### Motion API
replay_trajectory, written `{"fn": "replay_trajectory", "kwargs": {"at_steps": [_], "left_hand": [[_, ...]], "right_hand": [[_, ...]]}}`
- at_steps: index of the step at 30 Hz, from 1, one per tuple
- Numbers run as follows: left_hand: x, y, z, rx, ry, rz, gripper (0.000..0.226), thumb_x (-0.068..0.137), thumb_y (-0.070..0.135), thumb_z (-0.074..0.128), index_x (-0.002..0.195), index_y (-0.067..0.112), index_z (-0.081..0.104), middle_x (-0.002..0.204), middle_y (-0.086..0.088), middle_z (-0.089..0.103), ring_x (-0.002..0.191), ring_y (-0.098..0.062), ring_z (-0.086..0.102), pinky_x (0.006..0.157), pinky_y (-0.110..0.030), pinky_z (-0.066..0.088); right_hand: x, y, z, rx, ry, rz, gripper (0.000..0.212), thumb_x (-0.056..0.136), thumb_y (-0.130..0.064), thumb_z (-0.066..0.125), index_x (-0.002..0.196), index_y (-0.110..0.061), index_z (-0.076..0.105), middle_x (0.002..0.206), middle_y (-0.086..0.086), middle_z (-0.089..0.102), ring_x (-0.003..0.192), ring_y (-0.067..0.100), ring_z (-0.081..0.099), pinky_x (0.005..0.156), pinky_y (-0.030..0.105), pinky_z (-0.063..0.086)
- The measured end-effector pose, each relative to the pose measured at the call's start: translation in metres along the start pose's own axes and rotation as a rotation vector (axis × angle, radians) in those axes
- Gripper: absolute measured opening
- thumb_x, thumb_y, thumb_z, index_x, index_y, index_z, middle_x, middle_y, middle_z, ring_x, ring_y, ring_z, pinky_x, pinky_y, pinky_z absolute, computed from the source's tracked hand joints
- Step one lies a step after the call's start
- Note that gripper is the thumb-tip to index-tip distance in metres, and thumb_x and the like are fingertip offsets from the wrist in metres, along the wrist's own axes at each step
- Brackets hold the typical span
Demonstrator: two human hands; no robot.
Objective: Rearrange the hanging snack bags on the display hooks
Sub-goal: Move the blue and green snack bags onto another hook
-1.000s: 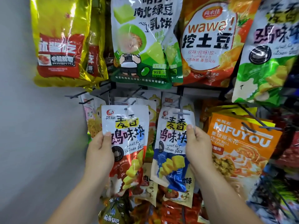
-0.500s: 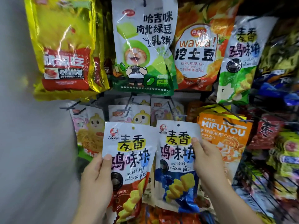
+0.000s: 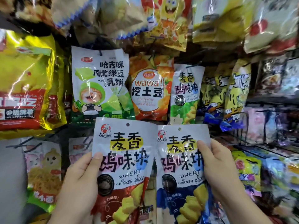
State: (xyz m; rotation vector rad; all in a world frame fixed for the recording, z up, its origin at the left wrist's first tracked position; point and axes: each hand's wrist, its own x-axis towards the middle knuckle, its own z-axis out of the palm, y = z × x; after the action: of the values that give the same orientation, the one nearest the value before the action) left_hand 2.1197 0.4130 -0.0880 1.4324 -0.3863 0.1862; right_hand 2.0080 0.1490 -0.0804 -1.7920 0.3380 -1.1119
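Note:
I hold two white "Wheat Chicken Piece" snack bags side by side in front of the rack, off the hooks. My left hand (image 3: pixel 79 180) grips the left edge of the red-bottomed bag (image 3: pixel 124 152), thumb on its front. My right hand (image 3: pixel 216 172) grips the right edge of the blue-bottomed bag (image 3: pixel 179 159). Each bag shows an empty hang hole at its top. A green-bottomed bag of the same snack (image 3: pixel 186 94) hangs on a hook above them, to the right.
On hooks above hang a green mung-bean cake bag (image 3: pixel 98 81), an orange "wawa" potato bag (image 3: pixel 148 88) and a large yellow bag (image 3: pixel 25 81) at left. Yellow bags (image 3: pixel 233 88) hang at right. A noodle snack bag (image 3: pixel 43 168) hangs lower left beside bare black hooks (image 3: pixel 25 144).
Both bags have come off their hooks and been raised toward me. The view has tilted up, showing a higher row of bags.

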Motion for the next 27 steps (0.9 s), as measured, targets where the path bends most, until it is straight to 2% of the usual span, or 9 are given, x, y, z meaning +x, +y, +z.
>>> {"fn": "replay_trajectory", "kwargs": {"at_steps": [2, 5, 8, 9, 12, 15, 20, 22, 27], "left_hand": [[0.008, 0.019, 0.021, -0.025, 0.011, 0.05, 0.026, 0.104, 0.039, 0.06, 0.091, 0.052, 0.078, 0.097, 0.015, 0.08, 0.099, -0.009, 0.074, 0.104, -0.048, 0.05], [0.018, 0.047, 0.052, -0.061, 0.013, 0.088, 0.044, 0.108, 0.029, 0.052, 0.082, 0.054, 0.078, 0.088, 0.022, 0.079, 0.084, 0.004, 0.072, 0.09, -0.034, 0.049], [0.028, 0.064, 0.081, -0.128, 0.058, 0.121, 0.039, 0.107, 0.026, 0.053, 0.074, 0.03, 0.074, 0.068, 0.026, 0.071, 0.074, 0.002, 0.066, 0.076, -0.024, 0.041], [0.03, 0.071, 0.09, -0.139, 0.071, 0.14, 0.036, 0.107, 0.026, 0.053, 0.074, 0.026, 0.068, 0.062, 0.029, 0.067, 0.072, 0.002, 0.063, 0.073, -0.021, 0.038], [0.035, 0.087, 0.115, -0.185, 0.094, 0.166, 0.031, 0.107, 0.026, 0.054, 0.077, 0.031, 0.059, 0.056, 0.032, 0.062, 0.075, 0.001, 0.053, 0.071, -0.019, 0.036], [0.039, 0.099, 0.132, -0.184, 0.133, 0.183, 0.033, 0.107, 0.029, 0.055, 0.075, 0.034, 0.052, 0.074, 0.027, 0.051, 0.076, 0.006, 0.043, 0.08, -0.029, 0.039], [0.042, 0.106, 0.145, -0.182, 0.163, 0.203, 0.03, 0.109, 0.027, 0.053, 0.079, 0.033, 0.055, 0.084, 0.018, 0.058, 0.081, 0.002, 0.053, 0.072, -0.023, 0.039], [0.043, 0.106, 0.146, -0.171, 0.188, 0.208, 0.031, 0.108, 0.025, 0.053, 0.079, 0.035, 0.055, 0.086, 0.018, 0.06, 0.085, 0.0, 0.056, 0.077, -0.025, 0.042], [0.042, 0.112, 0.147, -0.161, 0.197, 0.203, 0.031, 0.109, 0.023, 0.05, 0.082, 0.032, 0.062, 0.089, 0.014, 0.065, 0.087, -0.005, 0.058, 0.069, -0.023, 0.042]], "right_hand": [[0.027, -0.016, -0.02, 0.051, 0.033, -0.042, 0.036, 0.105, -0.036, 0.055, 0.087, -0.006, 0.06, 0.069, 0.028, 0.053, 0.057, 0.029, 0.049, 0.057, 0.042, 0.04], [0.073, -0.039, -0.044, 0.092, 0.076, -0.112, 0.037, 0.105, -0.025, 0.056, 0.085, 0.006, 0.054, 0.064, 0.021, 0.045, 0.057, 0.02, 0.042, 0.056, 0.035, 0.032], [0.12, -0.055, -0.053, 0.122, 0.142, -0.156, 0.04, 0.103, -0.022, 0.058, 0.067, -0.01, 0.046, 0.052, -0.005, 0.042, 0.048, 0.01, 0.035, 0.048, 0.023, 0.026], [0.135, -0.06, -0.053, 0.136, 0.162, -0.155, 0.042, 0.102, -0.024, 0.06, 0.066, -0.007, 0.047, 0.053, -0.006, 0.042, 0.048, 0.01, 0.034, 0.047, 0.022, 0.026], [0.172, -0.073, -0.049, 0.179, 0.186, -0.157, 0.042, 0.095, -0.034, 0.065, 0.077, 0.002, 0.057, 0.062, 0.016, 0.056, 0.056, 0.018, 0.048, 0.048, 0.029, 0.036], [0.2, -0.077, -0.044, 0.195, 0.152, -0.108, 0.041, 0.084, -0.042, 0.063, 0.077, -0.002, 0.061, 0.074, 0.022, 0.068, 0.065, 0.026, 0.062, 0.053, 0.041, 0.049], [0.214, -0.078, -0.039, 0.246, 0.104, -0.087, 0.029, 0.092, -0.031, 0.064, 0.07, -0.013, 0.057, 0.069, 0.01, 0.054, 0.062, 0.022, 0.054, 0.053, 0.033, 0.044], [0.217, -0.076, -0.038, 0.278, 0.082, -0.086, 0.028, 0.093, -0.029, 0.064, 0.073, -0.01, 0.058, 0.069, 0.01, 0.051, 0.064, 0.022, 0.051, 0.054, 0.035, 0.042], [0.221, -0.075, -0.032, 0.281, 0.057, -0.069, 0.027, 0.085, -0.032, 0.063, 0.07, -0.009, 0.061, 0.065, 0.006, 0.053, 0.064, 0.023, 0.047, 0.057, 0.04, 0.039]]}}
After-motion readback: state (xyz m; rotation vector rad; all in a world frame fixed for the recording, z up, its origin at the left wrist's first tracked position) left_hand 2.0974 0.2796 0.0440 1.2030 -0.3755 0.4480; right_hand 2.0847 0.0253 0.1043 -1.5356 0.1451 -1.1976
